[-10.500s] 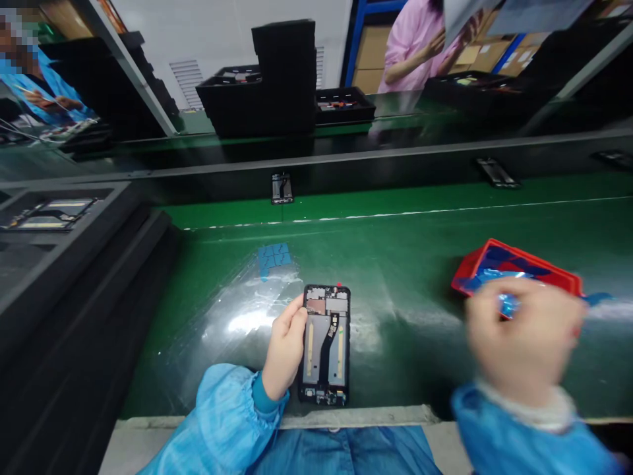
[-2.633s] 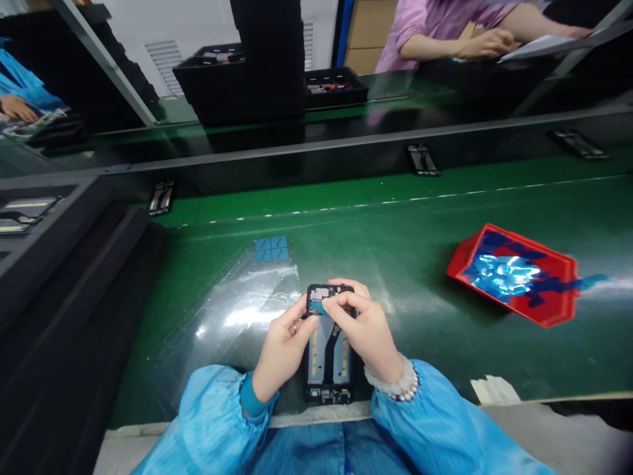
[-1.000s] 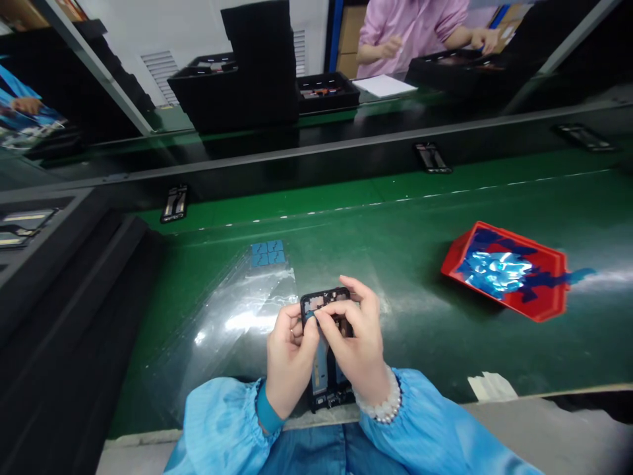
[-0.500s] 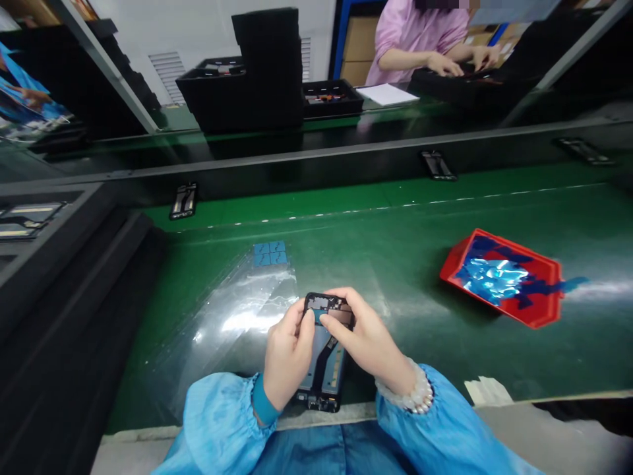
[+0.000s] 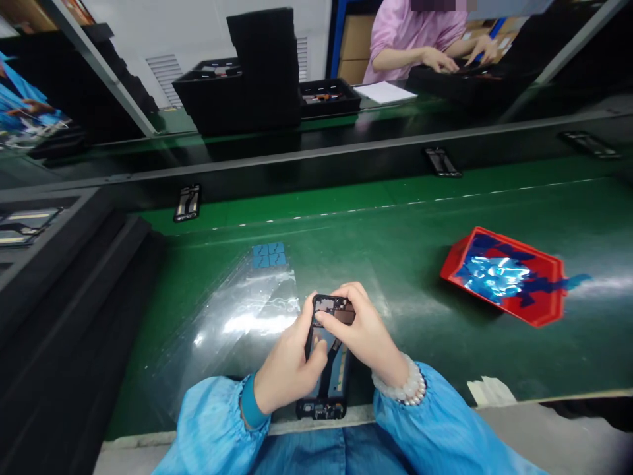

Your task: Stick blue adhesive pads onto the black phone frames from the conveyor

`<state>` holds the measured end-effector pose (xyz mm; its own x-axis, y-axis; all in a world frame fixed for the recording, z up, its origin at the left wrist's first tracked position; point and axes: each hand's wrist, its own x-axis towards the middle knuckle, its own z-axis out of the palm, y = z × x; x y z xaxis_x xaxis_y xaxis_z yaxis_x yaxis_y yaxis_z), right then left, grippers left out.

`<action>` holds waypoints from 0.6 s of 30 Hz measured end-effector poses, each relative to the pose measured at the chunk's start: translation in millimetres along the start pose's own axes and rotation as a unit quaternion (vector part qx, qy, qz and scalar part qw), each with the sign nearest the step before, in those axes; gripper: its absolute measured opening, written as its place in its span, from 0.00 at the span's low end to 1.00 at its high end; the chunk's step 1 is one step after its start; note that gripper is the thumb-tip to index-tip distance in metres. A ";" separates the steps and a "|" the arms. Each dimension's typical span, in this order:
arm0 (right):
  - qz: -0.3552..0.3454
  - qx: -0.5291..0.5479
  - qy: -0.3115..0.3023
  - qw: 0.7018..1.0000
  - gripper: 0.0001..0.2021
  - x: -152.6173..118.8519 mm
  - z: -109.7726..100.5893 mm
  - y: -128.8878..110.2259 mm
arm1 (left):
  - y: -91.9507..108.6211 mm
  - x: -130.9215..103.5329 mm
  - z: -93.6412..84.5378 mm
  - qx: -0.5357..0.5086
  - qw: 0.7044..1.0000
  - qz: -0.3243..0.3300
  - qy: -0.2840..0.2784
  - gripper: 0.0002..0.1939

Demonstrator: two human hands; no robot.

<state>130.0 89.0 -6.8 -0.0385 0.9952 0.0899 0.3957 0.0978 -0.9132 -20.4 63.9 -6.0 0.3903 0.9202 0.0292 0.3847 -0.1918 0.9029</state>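
Observation:
An opened smartphone body lies lengthwise in front of me at the table's near edge, its inner parts and a black ribbon cable showing. My left hand grips its upper left side, with the thumb bent over the middle of the body. From the upper right, my right hand holds the top end, its thumb pressed on the inner parts near the upper left corner. What lies under that thumb is mostly hidden. Beyond my hands, a small group of blue stickers sits on a clear plastic sheet.
A red bin with shiny blue film pieces stands on the right. Along the back, phone bodies lie on a green strip. Black foam trays are stacked at left. Across the partition, a person in pink works over a black tray.
My left thumb has come down from the phone's top end to its middle. The right thumb has shifted slightly left. Phone bodies on the back strip have moved a little to the right.

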 end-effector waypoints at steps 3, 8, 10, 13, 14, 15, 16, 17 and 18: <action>0.014 0.013 -0.022 1.000 0.06 -0.2 -3.9 -1.1 | -4.7 -1.3 1.4 -0.038 0.999 -0.007 0.004 0.34; -0.022 0.008 -0.091 0.996 0.09 0.0 -14.4 -0.4 | -8.5 -1.4 3.1 -0.092 0.994 -0.048 0.028 0.32; -0.006 0.004 -0.113 0.994 0.08 1.6 -15.9 1.4 | -8.3 -1.5 2.5 -0.091 0.994 -0.050 0.021 0.32; 0.029 -0.009 -0.104 0.994 0.08 2.6 -13.0 4.7 | -8.4 -1.0 1.4 -0.083 0.995 -0.045 0.011 0.32; 0.028 -0.020 -0.096 0.995 0.08 2.1 -11.1 5.7 | -8.9 -0.6 1.5 -0.083 0.995 -0.045 0.010 0.32; 0.016 -0.036 -0.085 0.996 0.07 1.0 -9.1 6.5 | -9.6 0.1 1.9 -0.085 0.995 -0.046 0.013 0.32; -0.007 -0.060 -0.068 0.996 0.07 -0.6 -7.2 7.0 | -10.5 0.9 2.6 -0.089 0.995 -0.049 0.019 0.32; -0.040 -0.091 -0.040 0.994 0.07 -2.5 -5.7 7.0 | -11.4 1.9 3.5 -0.095 0.994 -0.055 0.026 0.32; -0.081 -0.129 -0.001 0.988 0.09 -4.6 -4.6 6.6 | -12.3 2.9 4.7 -0.102 0.992 -0.062 0.037 0.32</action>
<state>137.1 85.1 -11.4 -0.1218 0.9663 0.2266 0.6055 0.2533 -0.7544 -20.2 67.3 -19.0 0.2845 0.9566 -0.0634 0.2463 -0.0091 0.9691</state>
